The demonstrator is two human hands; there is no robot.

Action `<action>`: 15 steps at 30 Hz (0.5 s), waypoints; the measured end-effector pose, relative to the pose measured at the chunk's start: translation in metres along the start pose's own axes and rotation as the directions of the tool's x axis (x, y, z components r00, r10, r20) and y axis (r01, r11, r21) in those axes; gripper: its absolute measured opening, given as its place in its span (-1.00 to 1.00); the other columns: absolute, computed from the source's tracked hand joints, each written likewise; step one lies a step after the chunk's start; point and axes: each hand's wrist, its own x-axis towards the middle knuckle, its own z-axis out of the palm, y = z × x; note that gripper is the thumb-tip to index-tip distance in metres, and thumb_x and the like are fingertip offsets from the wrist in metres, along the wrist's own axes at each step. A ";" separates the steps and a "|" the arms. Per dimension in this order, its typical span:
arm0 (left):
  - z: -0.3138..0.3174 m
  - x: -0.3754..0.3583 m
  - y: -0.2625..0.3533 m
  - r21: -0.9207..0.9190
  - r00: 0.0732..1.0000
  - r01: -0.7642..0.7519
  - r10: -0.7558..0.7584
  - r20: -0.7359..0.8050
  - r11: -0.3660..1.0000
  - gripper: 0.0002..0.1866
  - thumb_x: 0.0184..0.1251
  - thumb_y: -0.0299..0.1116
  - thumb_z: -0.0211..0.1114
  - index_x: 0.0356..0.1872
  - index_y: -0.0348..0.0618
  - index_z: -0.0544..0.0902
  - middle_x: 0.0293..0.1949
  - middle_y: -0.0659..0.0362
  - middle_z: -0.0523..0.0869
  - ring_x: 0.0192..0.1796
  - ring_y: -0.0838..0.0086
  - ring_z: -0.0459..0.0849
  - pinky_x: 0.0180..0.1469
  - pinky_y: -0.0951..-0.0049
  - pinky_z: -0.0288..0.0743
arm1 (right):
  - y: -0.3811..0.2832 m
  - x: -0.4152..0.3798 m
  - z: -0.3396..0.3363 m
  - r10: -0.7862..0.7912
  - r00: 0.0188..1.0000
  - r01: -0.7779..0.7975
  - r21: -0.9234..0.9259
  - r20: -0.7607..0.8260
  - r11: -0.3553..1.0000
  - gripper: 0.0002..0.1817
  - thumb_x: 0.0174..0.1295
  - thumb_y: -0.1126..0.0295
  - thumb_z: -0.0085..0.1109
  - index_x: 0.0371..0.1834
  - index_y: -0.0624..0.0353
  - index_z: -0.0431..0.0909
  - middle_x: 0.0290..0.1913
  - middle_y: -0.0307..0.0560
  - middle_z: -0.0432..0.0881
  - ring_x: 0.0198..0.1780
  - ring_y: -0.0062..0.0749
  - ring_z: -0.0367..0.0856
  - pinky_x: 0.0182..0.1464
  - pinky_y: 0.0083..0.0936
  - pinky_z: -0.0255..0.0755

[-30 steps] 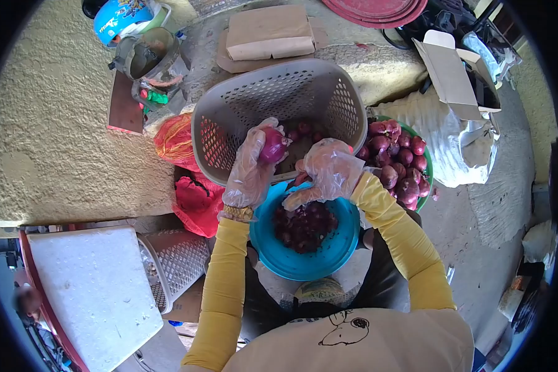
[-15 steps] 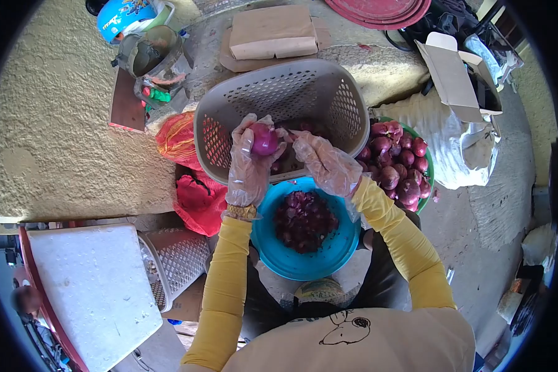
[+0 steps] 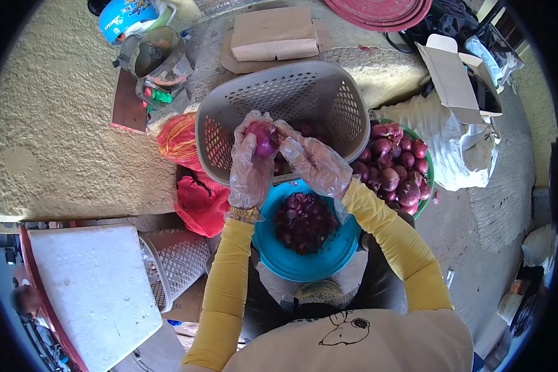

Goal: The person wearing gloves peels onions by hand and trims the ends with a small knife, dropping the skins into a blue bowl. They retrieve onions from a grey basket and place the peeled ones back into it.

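Note:
A red onion (image 3: 265, 139) with shiny purple skin is gripped in my left hand (image 3: 249, 162), which wears a clear plastic glove. My right hand (image 3: 316, 162), gloved the same way, has its fingers closed against the onion's right side. Whatever those fingers hold, if anything, is hidden. Both hands are over the near rim of a grey-brown perforated basket (image 3: 279, 90), with some onions dimly visible inside it. Below them stands a turquoise basin (image 3: 304, 266) holding a pile of dark purple onion skins (image 3: 305, 222).
Right of the basket, many red onions (image 3: 390, 177) fill a green container (image 3: 432, 177). Red net bags (image 3: 198, 201) lie to the left. A white foam board (image 3: 93, 291) and a white perforated basket (image 3: 180, 260) are at lower left. A cardboard box (image 3: 276, 34) sits behind.
My right hand has moved left and now meets the onion. The onion has turned slightly in my left hand.

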 end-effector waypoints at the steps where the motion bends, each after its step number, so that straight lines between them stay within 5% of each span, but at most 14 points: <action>1: 0.000 0.000 0.000 -0.002 1.000 0.000 0.000 -0.014 1.000 -0.44 0.48 -0.18 0.31 0.38 -0.20 0.41 0.28 0.03 0.56 0.38 0.23 0.50 0.51 0.16 0.35 | -0.001 0.001 -0.001 -0.006 1.000 0.006 0.006 0.009 1.000 -0.46 0.62 0.21 0.00 0.54 0.29 0.32 0.36 0.04 0.59 0.14 -0.55 0.52 0.30 -0.56 0.34; 3: 0.001 -0.001 0.001 -0.004 1.000 0.002 -0.002 -0.029 1.000 -0.44 0.47 -0.18 0.31 0.38 -0.20 0.41 0.28 0.03 0.56 0.37 0.23 0.51 0.51 0.16 0.34 | 0.001 0.002 0.002 -0.010 1.000 0.010 0.013 0.017 1.000 -0.45 0.62 0.21 0.00 0.54 0.29 0.32 0.40 0.04 0.56 0.13 -0.53 0.52 0.29 -0.56 0.35; 6: 0.001 0.000 0.001 0.011 1.000 -0.005 0.005 -0.028 1.000 -0.44 0.46 -0.18 0.32 0.37 -0.18 0.41 0.28 0.03 0.56 0.38 0.23 0.50 0.50 0.15 0.35 | 0.006 0.002 0.009 -0.079 0.994 0.089 0.152 -0.071 0.984 -0.44 0.62 0.19 0.00 0.56 0.25 0.31 0.12 -0.06 0.70 -0.08 -0.54 0.53 0.09 -0.56 0.45; 8: 0.000 0.000 0.000 0.008 1.000 -0.008 0.009 -0.016 1.000 -0.43 0.46 -0.18 0.32 0.38 -0.17 0.40 0.29 0.03 0.55 0.38 0.23 0.50 0.50 0.14 0.36 | -0.003 0.001 0.004 0.061 0.998 -0.063 0.278 0.018 0.959 -0.44 0.63 0.17 0.00 0.57 0.21 0.30 -0.28 -0.26 0.59 -0.32 -0.61 0.37 -0.19 -0.58 0.40; 9: -0.001 0.000 0.000 0.008 1.000 -0.008 0.009 -0.015 1.000 -0.43 0.46 -0.18 0.32 0.38 -0.17 0.40 0.29 0.03 0.55 0.38 0.23 0.50 0.50 0.14 0.36 | -0.006 0.001 0.002 0.061 0.998 -0.063 0.278 0.018 0.959 -0.44 0.63 0.17 0.00 0.57 0.21 0.30 -0.28 -0.26 0.59 -0.32 -0.61 0.37 -0.19 -0.58 0.40; 11: -0.001 0.000 0.000 0.014 1.000 -0.013 0.013 -0.013 1.000 -0.42 0.45 -0.18 0.33 0.39 -0.17 0.40 0.30 0.03 0.54 0.38 0.23 0.49 0.49 0.12 0.37 | -0.011 0.000 -0.001 0.124 0.990 -0.135 0.243 0.061 0.961 -0.46 0.62 0.24 0.00 0.52 0.36 0.31 0.37 -0.01 0.56 0.22 -0.64 0.44 0.28 -0.61 0.38; 15: -0.002 0.000 -0.001 0.020 0.999 -0.009 0.010 -0.037 1.000 -0.41 0.44 -0.18 0.35 0.38 -0.16 0.40 0.29 0.04 0.54 0.38 0.23 0.49 0.48 0.12 0.38 | -0.018 0.002 -0.008 0.188 0.978 -0.192 0.038 0.091 0.981 -0.46 0.62 0.25 0.01 0.52 0.35 0.30 0.34 -0.01 0.58 0.18 -0.65 0.47 0.25 -0.62 0.40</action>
